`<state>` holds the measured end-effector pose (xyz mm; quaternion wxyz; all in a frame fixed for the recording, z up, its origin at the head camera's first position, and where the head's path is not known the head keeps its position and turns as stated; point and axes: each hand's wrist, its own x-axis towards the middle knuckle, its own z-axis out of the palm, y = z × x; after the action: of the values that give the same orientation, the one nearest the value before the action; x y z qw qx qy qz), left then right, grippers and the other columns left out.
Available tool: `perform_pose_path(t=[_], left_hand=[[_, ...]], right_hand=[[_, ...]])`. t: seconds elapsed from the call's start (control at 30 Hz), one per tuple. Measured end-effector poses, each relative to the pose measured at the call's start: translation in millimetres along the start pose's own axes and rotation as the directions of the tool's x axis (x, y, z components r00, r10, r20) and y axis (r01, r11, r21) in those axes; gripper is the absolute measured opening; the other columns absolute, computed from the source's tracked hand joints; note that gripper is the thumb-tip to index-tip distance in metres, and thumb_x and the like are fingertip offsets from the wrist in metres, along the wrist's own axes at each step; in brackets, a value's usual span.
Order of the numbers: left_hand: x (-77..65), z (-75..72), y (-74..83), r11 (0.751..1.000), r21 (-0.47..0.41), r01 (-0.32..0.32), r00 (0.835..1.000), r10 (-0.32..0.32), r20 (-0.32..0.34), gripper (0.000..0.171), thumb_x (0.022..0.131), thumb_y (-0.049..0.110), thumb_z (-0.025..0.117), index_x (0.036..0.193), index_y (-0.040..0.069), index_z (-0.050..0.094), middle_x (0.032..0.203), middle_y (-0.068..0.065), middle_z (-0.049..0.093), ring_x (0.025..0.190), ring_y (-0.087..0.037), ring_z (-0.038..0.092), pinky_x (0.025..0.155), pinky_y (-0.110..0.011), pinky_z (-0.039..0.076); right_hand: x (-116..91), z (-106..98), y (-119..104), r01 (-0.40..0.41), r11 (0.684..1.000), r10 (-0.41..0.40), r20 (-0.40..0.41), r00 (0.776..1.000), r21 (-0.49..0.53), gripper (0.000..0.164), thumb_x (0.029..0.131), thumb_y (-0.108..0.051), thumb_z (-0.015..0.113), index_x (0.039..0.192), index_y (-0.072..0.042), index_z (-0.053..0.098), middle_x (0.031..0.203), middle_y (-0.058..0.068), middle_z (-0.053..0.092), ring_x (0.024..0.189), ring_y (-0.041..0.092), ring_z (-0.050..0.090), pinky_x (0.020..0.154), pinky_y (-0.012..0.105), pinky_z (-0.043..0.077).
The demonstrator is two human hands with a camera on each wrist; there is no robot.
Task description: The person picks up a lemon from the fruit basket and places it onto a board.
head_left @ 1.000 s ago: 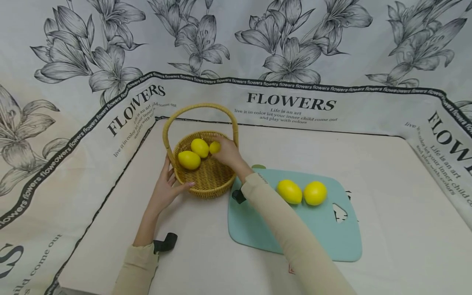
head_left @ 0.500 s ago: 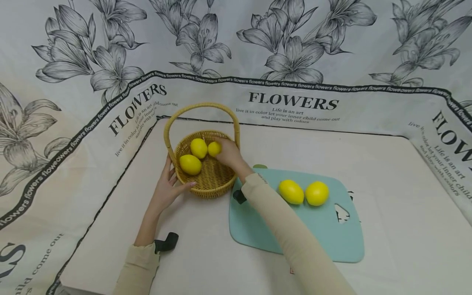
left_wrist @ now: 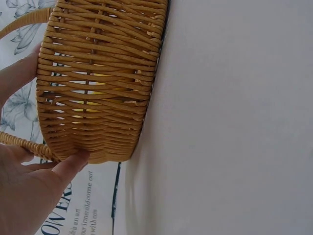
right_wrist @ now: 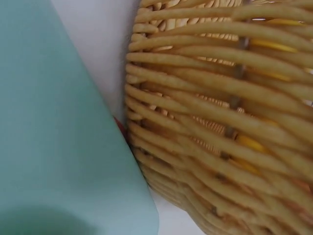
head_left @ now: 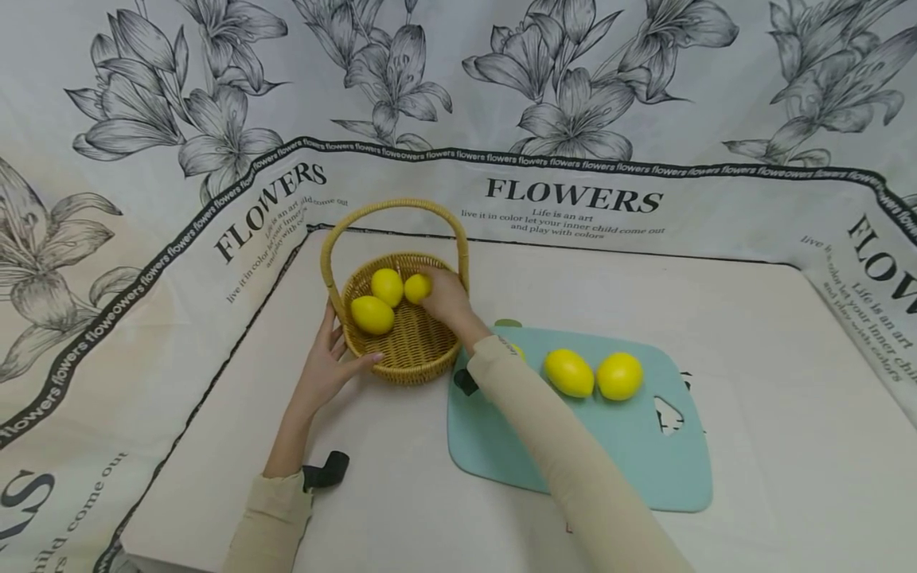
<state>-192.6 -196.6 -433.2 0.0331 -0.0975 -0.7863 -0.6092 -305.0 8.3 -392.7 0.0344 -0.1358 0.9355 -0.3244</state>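
Note:
A tan wicker basket (head_left: pixel 411 350) with a tall arched handle stands on the white-covered table, to the left of a light blue cutting board. My left hand (head_left: pixel 325 370) grips its left side, thumb over the near rim and fingers against the outer wall. In the left wrist view, fingers of this hand (left_wrist: pixel 29 181) lie at the rim close to the handle's ends. My right hand (head_left: pixel 446 298) reaches over the right rim and holds a lemon (head_left: pixel 417 289) inside. Next to it in the basket are an upper lemon (head_left: pixel 388 287) and a lower lemon (head_left: pixel 372 316).
The light blue cutting board (head_left: pixel 487 446) bears a lemon (head_left: pixel 569 373) and another lemon (head_left: pixel 620 376); a bit of yellow shows behind my right sleeve (head_left: pixel 559 430). A small green thing (head_left: pixel 508 323) pokes out at the board's far edge. Flower-printed cloth (head_left: pixel 401 95) rises behind.
The lower lemon in the basket has rolled slightly. A bit of yellow now shows beside my right sleeve. Both hands keep their places at the basket, and the view has shifted a little.

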Motion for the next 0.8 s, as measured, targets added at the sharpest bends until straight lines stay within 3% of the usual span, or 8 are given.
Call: perform_pose_path(t=[0.27,0.6,0.8], left_hand=[[0.4,0.7,-1.3,1.0,-0.01,-0.005,1.0,0.005,0.0,0.113,0.082,0.011,0.078,0.153,0.037,-0.006,0.16,0.004,-0.005,0.144,-0.03,0.017,0.115,-0.04,0.027],[0.7,0.9,0.7,1.0,-0.007,-0.007,1.0,0.007,0.001,0.113,0.081,0.011,0.078,0.153,0.037,-0.006,0.16,0.004,-0.005,0.144,-0.03,0.018,0.115,-0.039,0.027],[-0.8,-0.4,7.2,1.0,-0.008,0.001,1.0,-0.001,0.009,0.115,0.081,0.006,0.077,0.154,0.028,-0.008,0.16,-0.001,-0.007,0.143,-0.034,0.016,0.116,-0.042,0.026]], right_hand=[[0.6,2.9,0.7,-0.031,0.999,0.031,-0.011,0.999,0.008,0.057,0.09,-0.008,0.068,0.143,-0.007,0.046,0.14,0.013,0.049,0.13,0.026,0.043,0.109,0.035,0.037],[-2.4,3.4,1.7,0.008,1.0,-0.007,-0.051,0.999,0.021,0.053,0.089,-0.01,0.069,0.139,-0.004,0.05,0.134,0.013,0.055,0.124,0.026,0.05,0.106,0.036,0.041],[-3.0,4.3,2.7,0.035,0.999,-0.033,-0.061,0.998,0.031,0.053,0.088,-0.008,0.071,0.137,-0.003,0.052,0.133,0.014,0.056,0.122,0.026,0.052,0.104,0.035,0.043]])
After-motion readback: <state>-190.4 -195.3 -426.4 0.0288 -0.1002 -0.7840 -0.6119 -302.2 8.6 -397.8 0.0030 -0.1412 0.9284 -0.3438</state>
